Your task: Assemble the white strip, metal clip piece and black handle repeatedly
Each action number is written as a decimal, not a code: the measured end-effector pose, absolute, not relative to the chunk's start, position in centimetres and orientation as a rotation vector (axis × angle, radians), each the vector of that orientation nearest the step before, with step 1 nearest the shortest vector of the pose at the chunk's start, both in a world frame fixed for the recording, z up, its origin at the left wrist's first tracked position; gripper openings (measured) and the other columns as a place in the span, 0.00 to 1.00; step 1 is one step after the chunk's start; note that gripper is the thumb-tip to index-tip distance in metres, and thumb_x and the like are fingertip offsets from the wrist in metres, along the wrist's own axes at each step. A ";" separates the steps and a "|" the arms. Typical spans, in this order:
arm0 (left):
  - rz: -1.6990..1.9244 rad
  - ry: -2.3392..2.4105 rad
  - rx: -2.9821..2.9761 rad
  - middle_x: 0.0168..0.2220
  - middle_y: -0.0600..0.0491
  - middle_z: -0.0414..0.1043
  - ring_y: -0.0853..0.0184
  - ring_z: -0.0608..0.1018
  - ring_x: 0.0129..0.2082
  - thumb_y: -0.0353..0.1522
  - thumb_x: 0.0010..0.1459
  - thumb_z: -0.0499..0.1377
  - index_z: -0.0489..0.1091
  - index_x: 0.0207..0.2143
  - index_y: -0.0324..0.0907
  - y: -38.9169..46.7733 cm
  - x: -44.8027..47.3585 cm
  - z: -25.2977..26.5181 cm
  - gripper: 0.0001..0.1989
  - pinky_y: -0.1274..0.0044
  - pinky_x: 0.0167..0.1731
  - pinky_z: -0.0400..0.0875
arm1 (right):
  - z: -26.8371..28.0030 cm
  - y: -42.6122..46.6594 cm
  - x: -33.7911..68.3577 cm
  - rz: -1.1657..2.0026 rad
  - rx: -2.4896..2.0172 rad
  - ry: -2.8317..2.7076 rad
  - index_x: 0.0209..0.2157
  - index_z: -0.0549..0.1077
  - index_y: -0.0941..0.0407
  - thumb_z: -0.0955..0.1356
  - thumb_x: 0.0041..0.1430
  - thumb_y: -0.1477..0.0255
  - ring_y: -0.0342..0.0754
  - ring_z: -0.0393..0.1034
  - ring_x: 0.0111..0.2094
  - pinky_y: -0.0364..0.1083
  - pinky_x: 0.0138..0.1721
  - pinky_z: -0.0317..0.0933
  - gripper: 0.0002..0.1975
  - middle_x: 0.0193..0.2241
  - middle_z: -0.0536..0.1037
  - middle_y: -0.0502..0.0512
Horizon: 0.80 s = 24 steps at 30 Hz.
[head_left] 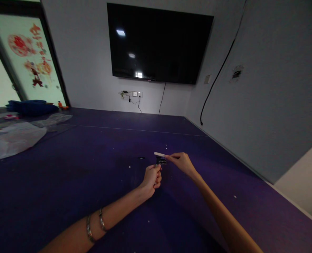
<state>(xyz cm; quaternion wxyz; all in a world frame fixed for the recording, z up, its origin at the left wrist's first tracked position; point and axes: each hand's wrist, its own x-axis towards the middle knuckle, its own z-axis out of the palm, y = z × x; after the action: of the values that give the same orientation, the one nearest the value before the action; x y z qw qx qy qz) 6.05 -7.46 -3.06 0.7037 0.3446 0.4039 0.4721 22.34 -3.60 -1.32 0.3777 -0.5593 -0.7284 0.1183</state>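
Low over the purple floor, my left hand (152,178) is closed in a fist around the lower end of a small black object (161,161). Its dark upper part sticks out above my thumb, too small to name. My right hand (180,162) pinches one end of a short white stick (159,154) between thumb and fingertips. The stick lies nearly level, its free end pointing left. It is just above the black object; I cannot tell whether the two touch.
A thin black piece (141,158) and small white scraps (129,167) lie on the purple floor (79,182). Clear plastic sheeting (18,138) and a blue heap (31,107) are at left. A black cable (219,72) hangs at right; a television (158,45) is on the wall.
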 end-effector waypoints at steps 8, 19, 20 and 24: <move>1.061 0.879 0.814 0.14 0.65 0.49 0.81 0.51 0.08 0.37 0.52 0.55 0.58 0.26 0.40 -7.3 6.0 -3.3 0.10 0.84 0.09 0.36 | -0.6 -3.8 23.1 0.481 -1.386 -1.896 0.26 0.78 0.59 0.63 0.49 0.53 0.40 0.58 0.19 0.40 0.20 0.47 0.24 0.16 0.68 0.49; 1.081 0.785 0.762 0.13 0.65 0.47 0.81 0.48 0.08 0.36 0.53 0.55 0.58 0.25 0.40 -7.3 5.7 -2.2 0.10 0.84 0.09 0.35 | -0.7 -3.9 23.4 0.533 -1.348 -1.864 0.24 0.77 0.61 0.64 0.49 0.54 0.40 0.56 0.19 0.40 0.21 0.47 0.23 0.16 0.67 0.49; 1.076 0.777 0.753 0.13 0.65 0.46 0.81 0.48 0.08 0.36 0.53 0.55 0.58 0.25 0.40 -7.3 5.6 -2.2 0.10 0.84 0.09 0.35 | -0.8 -3.8 23.4 0.519 -1.349 -1.842 0.25 0.77 0.61 0.64 0.49 0.54 0.40 0.56 0.20 0.40 0.21 0.47 0.23 0.16 0.67 0.49; 1.062 0.738 0.741 0.13 0.65 0.46 0.81 0.47 0.09 0.37 0.53 0.55 0.58 0.25 0.40 -7.4 5.6 -2.3 0.11 0.85 0.09 0.35 | -1.2 -3.4 24.0 0.448 -1.382 -1.724 0.26 0.77 0.62 0.63 0.49 0.53 0.40 0.55 0.19 0.40 0.20 0.45 0.25 0.16 0.66 0.49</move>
<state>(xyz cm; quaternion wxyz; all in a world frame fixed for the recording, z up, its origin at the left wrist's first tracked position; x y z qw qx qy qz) 5.55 -7.38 -2.31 0.7349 0.3371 0.3357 0.4834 24.02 -3.36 -1.17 0.4293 -0.5536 -0.6906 0.1797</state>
